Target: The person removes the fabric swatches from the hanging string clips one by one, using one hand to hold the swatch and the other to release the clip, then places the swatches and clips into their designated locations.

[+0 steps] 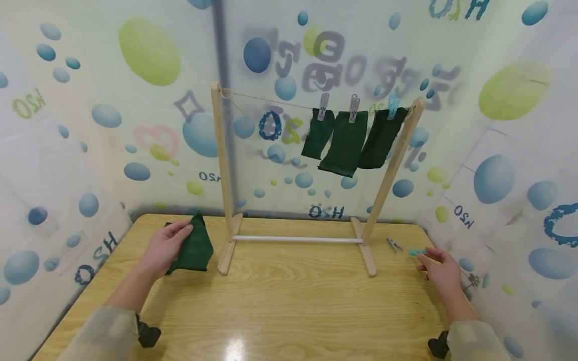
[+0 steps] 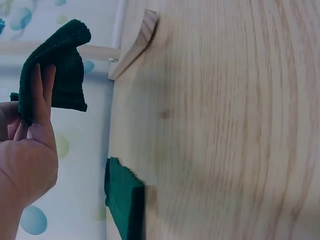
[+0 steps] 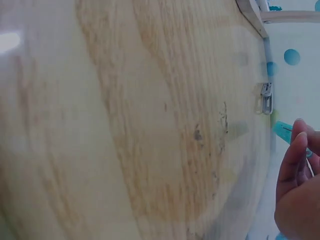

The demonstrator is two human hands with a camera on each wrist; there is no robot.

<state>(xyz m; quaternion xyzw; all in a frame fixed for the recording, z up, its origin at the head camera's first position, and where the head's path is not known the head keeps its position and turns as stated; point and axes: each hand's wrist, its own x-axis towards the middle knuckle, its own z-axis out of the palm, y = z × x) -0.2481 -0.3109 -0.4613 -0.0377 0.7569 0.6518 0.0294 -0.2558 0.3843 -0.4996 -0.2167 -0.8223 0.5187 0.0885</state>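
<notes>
My left hand [image 1: 168,246] pinches a dark green cloth [image 1: 197,248] above the table's left side, beside the rack's left foot. In the left wrist view its fingers press along the folded cloth [image 2: 67,75]. On the right, my right hand [image 1: 443,273] holds a turquoise clothespin [image 1: 417,252] between thumb and fingers. A grey clothespin [image 1: 394,244] lies on the table just left of that hand. Three green cloths hang from the rack's string, the middle one [image 1: 345,143] the largest, under two grey clothespins and one light blue clothespin [image 1: 393,105].
The wooden rack [image 1: 222,165] stands at the table's back, its string [image 1: 271,102] tied between two posts. A white bar [image 1: 298,239] joins its feet. Another green cloth [image 2: 120,192] lies near the table edge in the left wrist view. Patterned sheets [image 1: 149,55] surround the table [image 1: 271,301].
</notes>
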